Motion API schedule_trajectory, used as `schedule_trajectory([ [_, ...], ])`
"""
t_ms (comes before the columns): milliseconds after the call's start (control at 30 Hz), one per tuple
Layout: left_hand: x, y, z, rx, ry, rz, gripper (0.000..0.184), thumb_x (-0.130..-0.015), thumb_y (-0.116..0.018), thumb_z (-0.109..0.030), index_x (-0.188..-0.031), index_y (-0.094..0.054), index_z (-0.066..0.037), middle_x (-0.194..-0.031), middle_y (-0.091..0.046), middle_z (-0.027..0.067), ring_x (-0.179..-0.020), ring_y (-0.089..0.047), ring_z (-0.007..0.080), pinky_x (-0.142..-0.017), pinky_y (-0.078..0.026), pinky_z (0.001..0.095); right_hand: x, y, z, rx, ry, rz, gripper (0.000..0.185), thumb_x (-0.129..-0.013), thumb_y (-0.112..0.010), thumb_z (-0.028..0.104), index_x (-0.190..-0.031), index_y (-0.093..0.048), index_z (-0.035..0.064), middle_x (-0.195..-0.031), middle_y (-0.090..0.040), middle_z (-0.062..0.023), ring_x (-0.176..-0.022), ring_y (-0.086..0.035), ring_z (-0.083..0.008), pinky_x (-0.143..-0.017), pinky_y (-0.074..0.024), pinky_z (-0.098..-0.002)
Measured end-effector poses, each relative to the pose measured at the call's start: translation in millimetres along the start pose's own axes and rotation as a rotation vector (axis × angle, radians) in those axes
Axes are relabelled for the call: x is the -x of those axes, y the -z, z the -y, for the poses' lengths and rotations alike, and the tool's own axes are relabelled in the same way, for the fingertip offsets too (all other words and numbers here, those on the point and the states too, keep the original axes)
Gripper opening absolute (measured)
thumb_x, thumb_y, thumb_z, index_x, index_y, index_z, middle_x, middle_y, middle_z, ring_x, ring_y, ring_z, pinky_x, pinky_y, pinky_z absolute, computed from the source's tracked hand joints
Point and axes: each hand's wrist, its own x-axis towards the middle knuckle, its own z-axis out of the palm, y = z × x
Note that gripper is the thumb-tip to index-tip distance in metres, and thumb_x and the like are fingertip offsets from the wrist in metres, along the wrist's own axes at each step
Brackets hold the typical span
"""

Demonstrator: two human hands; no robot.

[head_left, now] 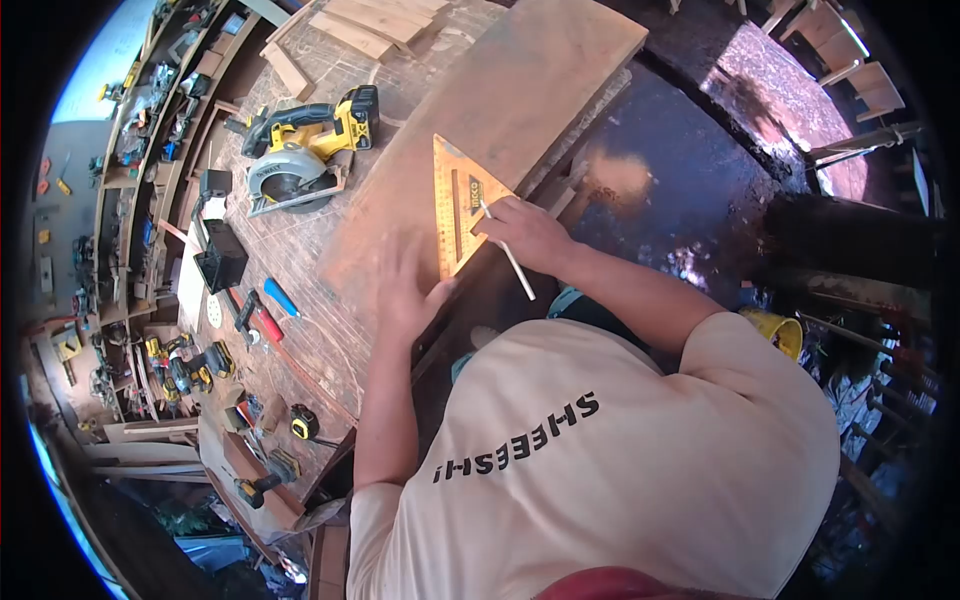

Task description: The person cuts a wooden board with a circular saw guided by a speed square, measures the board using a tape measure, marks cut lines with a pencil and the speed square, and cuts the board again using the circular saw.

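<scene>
An orange triangular speed square lies flat on a wide wooden board, close to the board's near edge. My right hand is closed around a slim white pencil, its fingers resting at the square's right corner. My left hand is on the board's near left end, left of the square, fingers apart and somewhat blurred. It holds nothing that I can see. Beyond it, a yellow and black cordless circular saw rests on the worn workbench.
Left on the bench are a black open box, a blue-handled tool, a red-handled tool and a tape measure. Wood strips lie at the back. Crowded shelves line the left; a yellow bucket stands right.
</scene>
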Motion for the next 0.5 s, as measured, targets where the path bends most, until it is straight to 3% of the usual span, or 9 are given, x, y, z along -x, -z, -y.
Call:
schedule_trajectory([
  [167, -62, -54, -37, -0.019, -0.009, 0.117, 0.087, -0.072, -0.081, -0.034, -0.146, -0.041, -0.015, -0.156, -0.027, 0.0223, -0.145, -0.024, 0.0434, -0.114, -0.019, 0.0623, -5, 33, -11, -0.261, -0.014, 0.098, 0.028, -0.083, -0.065, 0.014, -0.11, -0.063, 0.0089, -0.096, -0.058, -0.009, -0.099, -0.059, -0.028, -0.082, -0.0514, -0.0403],
  [267, -65, -62, -38, -0.053, 0.008, 0.06, 0.086, -0.073, -0.08, -0.036, -0.147, -0.041, -0.015, -0.157, -0.026, 0.0224, -0.145, -0.023, 0.0445, -0.114, -0.018, 0.0641, 4, 45, -28, -0.413, -0.123, -0.113, 0.041, -0.087, -0.067, 0.016, -0.127, -0.058, 0.0081, -0.096, -0.063, -0.0108, -0.094, -0.061, -0.0307, -0.082, -0.0516, -0.04],
  [400, -69, -65, -39, -0.06, 0.029, 0.038, 0.085, -0.074, -0.081, -0.031, -0.148, -0.041, -0.016, -0.158, -0.026, 0.0201, -0.145, -0.024, 0.044, -0.114, -0.017, 0.0647, 10, 54, -63, -0.473, -0.116, -0.159, 0.026, -0.09, -0.061, 0.013, -0.114, -0.065, 0.0044, -0.093, -0.063, -0.012, -0.089, -0.061, -0.0304, -0.078, -0.0503, -0.0371],
  [500, -73, -68, -40, -0.071, 0.029, 0.028, 0.084, -0.075, -0.081, -0.03, -0.148, -0.041, -0.015, -0.158, -0.025, 0.0198, -0.145, -0.023, 0.0439, -0.114, -0.015, 0.0652, 5, 57, -69, -0.587, -0.249, -0.115, 0.021, -0.089, -0.06, 0.014, -0.105, -0.067, 0.0028, -0.09, -0.064, -0.0127, -0.086, -0.062, -0.0314, -0.077, -0.0505, -0.0364],
])
